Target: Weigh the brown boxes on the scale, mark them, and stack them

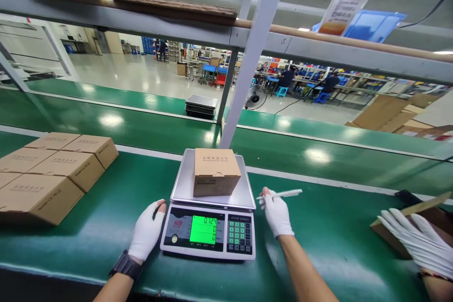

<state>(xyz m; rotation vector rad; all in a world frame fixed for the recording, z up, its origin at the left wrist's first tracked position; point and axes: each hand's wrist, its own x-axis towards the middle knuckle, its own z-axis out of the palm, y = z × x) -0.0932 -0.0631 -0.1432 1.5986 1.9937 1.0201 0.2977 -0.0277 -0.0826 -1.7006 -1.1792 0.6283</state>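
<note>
Bright factory hall (127,73) beyond the scale (184,181), framed by shelf beams (159,23). Green worktop (134,193) beneath and all around the scale. Well apart to the scale's left, cluster of boxes (63,163) set side by side; well apart to its right, carton (387,236) with a flap raised, partly behind a co-worker's gloved hand (417,236). Stands on the scale's pan, toward the back: brown box (216,174), longer side apparently crosswise, though hard to judge at this slant. Lies rightward and slightly back from the left fingers, leftward and slightly back from the right ones, clear of both.

Just beside the scale's left edge, left hand (146,231), gloved, thumb parted from loosely bent fingers, nothing visible between; cannot tell whether touching the scale. Just beside its right edge, right hand (278,214), seemingly a little nearer the box, fingers pinched around a white pen-like stick (292,193).
</note>
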